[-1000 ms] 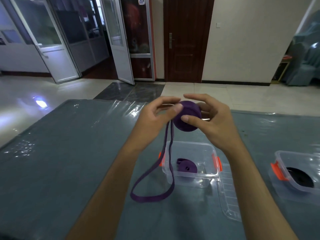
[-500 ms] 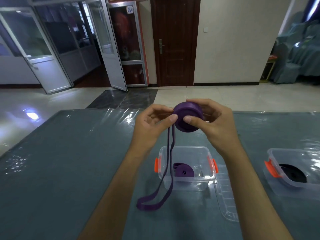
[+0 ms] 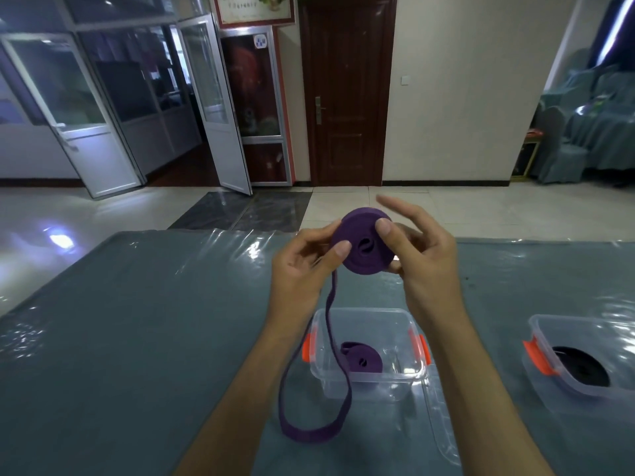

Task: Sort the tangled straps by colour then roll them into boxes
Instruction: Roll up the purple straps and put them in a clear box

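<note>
Both my hands hold a partly rolled purple strap point(image 3: 364, 247) above the table. My right hand point(image 3: 417, 250) grips the roll, thumb on its face and fingers behind it. My left hand point(image 3: 304, 266) pinches the roll's left edge where the loose tail leaves it. The tail hangs down as a doubled band and ends in a loop point(image 3: 311, 432) lying on the table. Below stands a clear box with orange clips point(image 3: 367, 383), a rolled purple strap point(image 3: 362, 360) inside. A second clear box point(image 3: 584, 372) at the right holds a rolled black strap point(image 3: 580, 367).
The table wears a teal cloth under clear plastic sheeting point(image 3: 137, 338). A clear lid point(image 3: 443, 424) lies flat right of the purple box. Beyond the table's far edge is tiled floor, a dark wooden door and glass doors at the left.
The roll has grown and turned its flat face toward me. The loose loop on the table has become shorter. My head has tilted up a little.
</note>
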Demonstrator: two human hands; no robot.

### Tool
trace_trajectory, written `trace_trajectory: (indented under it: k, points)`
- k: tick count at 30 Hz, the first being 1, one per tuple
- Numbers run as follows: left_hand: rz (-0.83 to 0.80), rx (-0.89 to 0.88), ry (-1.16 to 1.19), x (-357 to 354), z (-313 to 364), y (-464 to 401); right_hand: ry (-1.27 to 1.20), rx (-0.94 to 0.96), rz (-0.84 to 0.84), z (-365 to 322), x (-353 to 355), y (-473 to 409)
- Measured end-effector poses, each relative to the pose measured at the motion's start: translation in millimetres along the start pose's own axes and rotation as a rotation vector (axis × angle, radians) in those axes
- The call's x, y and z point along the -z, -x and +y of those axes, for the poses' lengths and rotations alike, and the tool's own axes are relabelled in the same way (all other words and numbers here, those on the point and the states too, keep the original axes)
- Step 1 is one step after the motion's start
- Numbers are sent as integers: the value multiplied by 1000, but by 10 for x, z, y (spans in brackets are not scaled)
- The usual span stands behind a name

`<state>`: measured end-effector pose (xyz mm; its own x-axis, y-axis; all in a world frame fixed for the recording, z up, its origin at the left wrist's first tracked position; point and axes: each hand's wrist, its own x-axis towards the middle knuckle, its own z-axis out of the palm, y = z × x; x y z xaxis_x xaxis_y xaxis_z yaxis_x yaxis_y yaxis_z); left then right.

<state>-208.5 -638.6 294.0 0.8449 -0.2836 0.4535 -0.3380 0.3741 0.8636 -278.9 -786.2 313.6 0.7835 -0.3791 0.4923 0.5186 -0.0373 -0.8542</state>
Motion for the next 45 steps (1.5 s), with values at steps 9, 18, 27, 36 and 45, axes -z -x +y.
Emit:
trace_trajectory:
  k: [9, 18, 27, 36, 45]
  points:
    - [21, -25, -53, 36, 97, -38, 43, 1, -123, 7, 96, -53]
    - [-195, 38, 56, 124, 112, -101, -21, -83, -136, 11, 164, -14]
    - [26, 30, 64, -27, 62, -32, 61, -55, -81, 51, 78, 11]
    - [-102, 39, -63, 105, 124, -74, 105, 71, -14, 51, 98, 57]
    - [-67, -14, -97, 69, 76, -39, 50, 13, -49, 67, 138, 28]
